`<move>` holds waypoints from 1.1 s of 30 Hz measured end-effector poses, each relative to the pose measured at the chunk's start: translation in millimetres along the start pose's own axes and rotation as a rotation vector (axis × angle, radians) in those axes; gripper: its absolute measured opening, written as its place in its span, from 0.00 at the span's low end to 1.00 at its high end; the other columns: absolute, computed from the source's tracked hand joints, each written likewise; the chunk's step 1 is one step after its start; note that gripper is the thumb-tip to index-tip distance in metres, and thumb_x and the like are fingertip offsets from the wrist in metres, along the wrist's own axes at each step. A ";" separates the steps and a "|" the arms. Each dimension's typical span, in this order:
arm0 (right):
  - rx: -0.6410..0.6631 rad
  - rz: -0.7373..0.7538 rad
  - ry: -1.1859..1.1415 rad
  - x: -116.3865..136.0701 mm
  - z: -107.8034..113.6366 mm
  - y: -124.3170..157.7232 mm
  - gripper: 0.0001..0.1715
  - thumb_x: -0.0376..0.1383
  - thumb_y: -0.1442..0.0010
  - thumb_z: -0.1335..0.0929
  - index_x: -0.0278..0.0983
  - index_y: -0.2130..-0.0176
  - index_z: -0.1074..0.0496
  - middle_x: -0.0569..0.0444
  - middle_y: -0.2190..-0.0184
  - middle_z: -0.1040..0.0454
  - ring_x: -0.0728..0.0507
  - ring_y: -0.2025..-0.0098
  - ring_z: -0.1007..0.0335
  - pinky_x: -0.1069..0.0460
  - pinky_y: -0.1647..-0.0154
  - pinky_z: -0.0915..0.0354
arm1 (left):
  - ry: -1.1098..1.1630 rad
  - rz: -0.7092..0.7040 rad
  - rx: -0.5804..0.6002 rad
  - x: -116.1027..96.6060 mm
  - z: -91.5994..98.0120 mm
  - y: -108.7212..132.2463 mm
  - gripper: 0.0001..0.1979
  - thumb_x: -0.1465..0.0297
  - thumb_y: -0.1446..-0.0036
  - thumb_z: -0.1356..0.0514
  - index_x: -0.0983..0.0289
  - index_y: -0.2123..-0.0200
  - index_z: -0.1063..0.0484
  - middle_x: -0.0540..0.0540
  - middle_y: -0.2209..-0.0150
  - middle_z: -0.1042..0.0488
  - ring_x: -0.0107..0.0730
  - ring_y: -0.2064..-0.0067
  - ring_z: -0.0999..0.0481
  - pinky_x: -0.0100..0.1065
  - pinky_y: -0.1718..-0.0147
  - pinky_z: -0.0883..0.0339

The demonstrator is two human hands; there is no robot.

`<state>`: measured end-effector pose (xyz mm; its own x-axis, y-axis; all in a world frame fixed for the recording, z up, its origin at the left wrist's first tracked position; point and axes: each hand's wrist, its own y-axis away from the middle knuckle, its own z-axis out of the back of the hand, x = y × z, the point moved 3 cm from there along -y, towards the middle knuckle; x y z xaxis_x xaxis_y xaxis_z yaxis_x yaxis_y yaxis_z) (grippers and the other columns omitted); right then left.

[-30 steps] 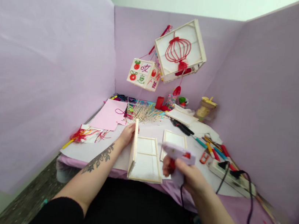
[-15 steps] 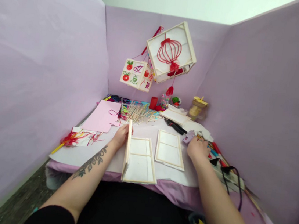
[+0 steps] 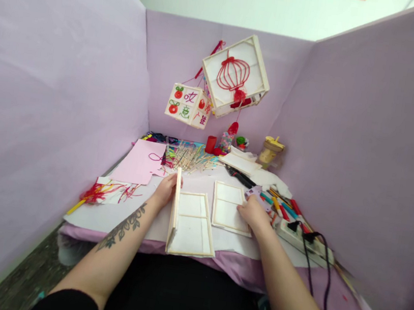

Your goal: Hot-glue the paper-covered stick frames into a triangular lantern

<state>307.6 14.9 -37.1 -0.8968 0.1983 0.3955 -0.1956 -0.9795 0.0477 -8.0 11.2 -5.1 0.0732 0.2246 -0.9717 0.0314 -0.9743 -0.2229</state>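
My left hand is closed on a stick-framed paper panel, which stands upright on its edge. This panel meets the left side of another stick-framed panel lying flat at the table's front. To the right, a separate framed panel with one crossbar lies flat. My right hand grips the right edge of that separate panel, fingers curled and partly hidden. Just beyond the right hand is a pale purple object, partly covered, whose kind I cannot make out.
Black-handled pliers, scattered sticks and pink paper lie farther back. Markers and a power strip with black cords sit at right. Two paper lanterns hang above; a drink cup stands behind.
My right hand has moved left and nearer, from the pale purple object to the right edge of the separate panel. The left hand still holds the upright panel.
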 end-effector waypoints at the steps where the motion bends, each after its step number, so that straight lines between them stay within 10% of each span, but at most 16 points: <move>1: 0.007 -0.013 -0.022 -0.5 -1.1 -2.5 0.26 0.39 0.45 0.33 0.29 0.50 0.37 0.36 0.57 0.26 0.34 0.55 0.28 0.46 0.56 0.37 | 0.000 0.002 -0.002 0.1 0.2 0.0 0.10 0.67 0.49 0.41 0.63 0.81 0.31 0.50 0.81 0.33 0.30 0.76 0.37 0.31 0.75 0.42; 18: 0.190 0.113 -0.899 25.0 33.6 12.7 0.30 0.41 0.50 0.33 0.41 0.48 0.42 0.60 0.73 0.32 0.44 0.72 0.29 0.51 0.70 0.33 | 0.005 -0.002 -0.007 10.3 1.3 -2.9 0.13 0.67 0.46 0.43 0.63 0.81 0.33 0.49 0.81 0.34 0.30 0.75 0.37 0.32 0.73 0.42; 33: 0.160 0.349 -1.192 90.4 66.5 66.9 0.16 0.42 0.60 0.25 0.39 0.72 0.31 0.59 0.77 0.32 0.50 0.77 0.41 0.54 0.75 0.46 | 0.028 -0.008 -0.005 14.0 2.7 -3.3 0.12 0.63 0.49 0.40 0.64 0.79 0.32 0.49 0.80 0.33 0.29 0.75 0.36 0.31 0.72 0.40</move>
<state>239.8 -35.0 62.8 0.0423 -0.1455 0.9885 0.1052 -0.9832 -0.1493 -9.7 17.5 -18.2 0.1007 0.2324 -0.9674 0.0372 -0.9725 -0.2298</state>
